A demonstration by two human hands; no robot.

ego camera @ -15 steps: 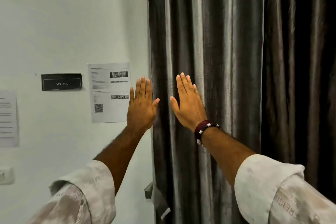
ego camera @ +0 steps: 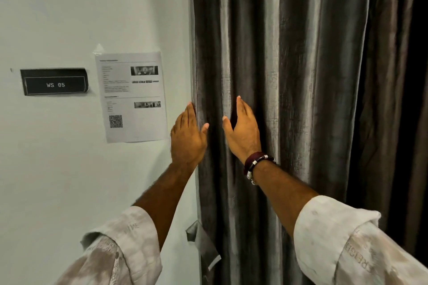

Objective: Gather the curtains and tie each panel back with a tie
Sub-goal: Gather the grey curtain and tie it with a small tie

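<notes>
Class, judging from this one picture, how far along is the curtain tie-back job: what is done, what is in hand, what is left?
Done: nothing; the curtain hangs ungathered. In hand: the left hand touches its wall-side edge, the right hand reaches into a fold, fingers straight. Left: gathering and tying; a grey fabric strip, possibly the tie, hangs loose below.

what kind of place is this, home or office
Probably a workplace or lab room, not a home: a black wall sign reads "WS 05", a printed sheet with a QR code is taped beside it, and a heavy grey curtain hangs alongside.

Bare wall left of curtain lies open; a taped sheet and nameplate sit flat.
</notes>
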